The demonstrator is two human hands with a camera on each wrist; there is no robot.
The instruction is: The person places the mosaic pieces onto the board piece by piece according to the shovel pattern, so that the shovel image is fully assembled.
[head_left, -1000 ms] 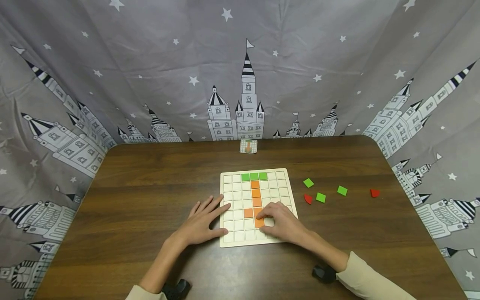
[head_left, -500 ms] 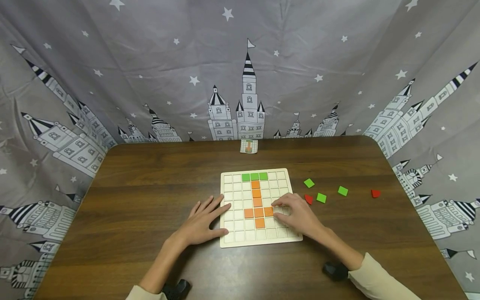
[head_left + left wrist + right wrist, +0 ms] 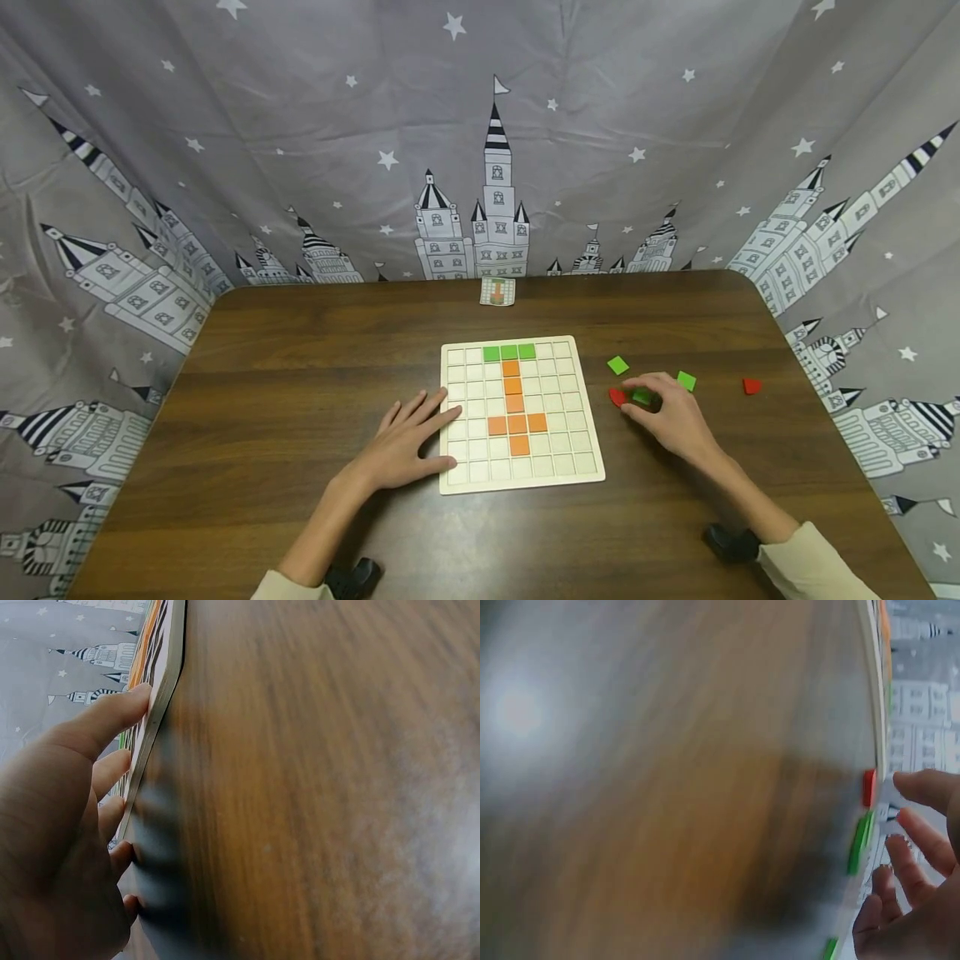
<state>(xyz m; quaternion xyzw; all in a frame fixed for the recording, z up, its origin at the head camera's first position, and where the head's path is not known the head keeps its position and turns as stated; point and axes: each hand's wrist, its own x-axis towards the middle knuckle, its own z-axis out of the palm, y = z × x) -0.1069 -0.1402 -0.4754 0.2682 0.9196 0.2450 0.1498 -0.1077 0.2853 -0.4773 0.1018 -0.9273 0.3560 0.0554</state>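
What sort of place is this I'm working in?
Likely an indoor tabletop puzzle station, judging by the brown wood-grained table, the grey fabric curtain printed with castles and stars, and the cream gridded board bearing green and orange square tiles.

Fifteen flat coloured tiles [image 3: 537, 422] in all: seven orange, six green, two red.
On one pale, square, wooden-looking grid board [image 3: 573, 481], seven square orange tiles [image 3: 517, 425] and three square green tiles [image 3: 509, 352]; to the right of the board, three more green ones, plus two red wedge-like tiles [image 3: 752, 387]. Beyond the board, one small printed card [image 3: 498, 292] and one grey curtain [image 3: 585, 50] with white stars and castles. At the board's left edge, one bare left hand [image 3: 401, 446]; to the board's right, one bare right hand [image 3: 672, 412]. Nearer than the board, two black wrist devices [image 3: 731, 543] and two beige sleeves [image 3: 813, 562]. Under the board, one brown wood-grain table [image 3: 300, 358].
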